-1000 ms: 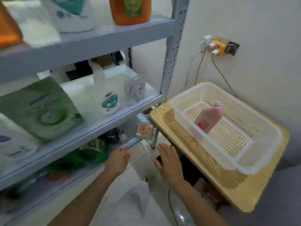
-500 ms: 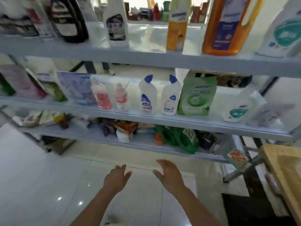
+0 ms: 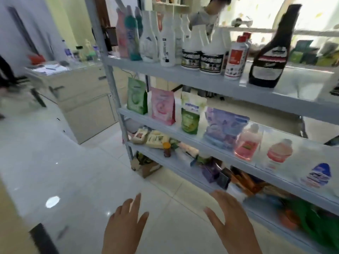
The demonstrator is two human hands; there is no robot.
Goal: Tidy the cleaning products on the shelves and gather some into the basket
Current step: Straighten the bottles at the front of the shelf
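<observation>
**Cleaning products [image 3: 223, 125] lie ahead and to the right of two empty hands**

The products sit on three levels of the grey shelves [image 3: 146, 69], which run from far left to near right across the view. Bottles [image 3: 167, 48] stand upright on the top level. On the middle level, pouches [image 3: 162, 107] stand upright in a row, with small pink bottles [image 3: 246, 145] to their right. The lowest level holds a jumble of packets [image 3: 211, 170], lying flat or tilted and too blurred to name singly.

The left hand [image 3: 126, 222] and the right hand [image 3: 231, 222] hover over the floor tiles [image 3: 73, 162]. Both have fingers spread and straight, and neither holds or touches anything. The right hand is the nearer: its fingertips are just short of the lowest level's front edge, while the left is well apart from the shelves. The basket is not in view.

In my judgement, the next reach goes forward and up to the right, and the right hand is better placed for it. An upright pouch would call for a grip from the side, across its width.
</observation>
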